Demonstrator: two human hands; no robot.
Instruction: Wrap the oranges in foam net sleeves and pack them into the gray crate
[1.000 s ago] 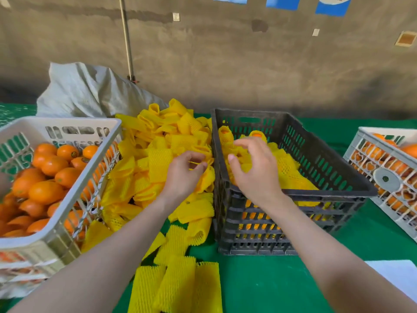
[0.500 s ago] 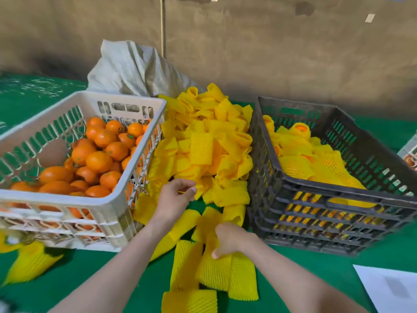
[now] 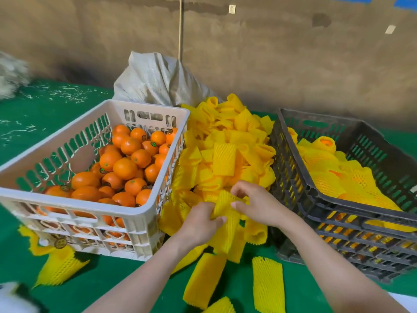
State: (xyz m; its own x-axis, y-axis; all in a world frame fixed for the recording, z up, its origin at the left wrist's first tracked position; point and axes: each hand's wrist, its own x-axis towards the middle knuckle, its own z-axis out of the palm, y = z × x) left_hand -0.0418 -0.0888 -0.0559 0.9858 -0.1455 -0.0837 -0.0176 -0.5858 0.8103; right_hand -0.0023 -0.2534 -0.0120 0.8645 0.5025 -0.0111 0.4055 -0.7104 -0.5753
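A white crate [image 3: 144, 216] on the left holds several bare oranges [image 3: 125, 168]. A heap of yellow foam net sleeves [image 3: 223, 159] lies between it and the gray crate [image 3: 316, 199] on the right, which holds several sleeved oranges [image 3: 327, 181]. In front of the heap, both hands hold one yellow sleeve [image 3: 225, 205]. My left hand [image 3: 199, 222] grips its left side. My right hand [image 3: 257, 204] pinches its upper right edge. The sleeve's lower part hangs over other sleeves.
Loose sleeves [image 3: 204, 280] lie on the green table [image 3: 108, 283] near the front edge, one [image 3: 56, 265] at the white crate's front left corner. A gray woven sack [image 3: 158, 82] stands behind the crates against a brown wall. White paper [image 3: 404, 300] shows at the lower right.
My right hand left the gray crate, dropped to the loose sleeves, then rose to meet my left hand on one sleeve. The view swung left and down.
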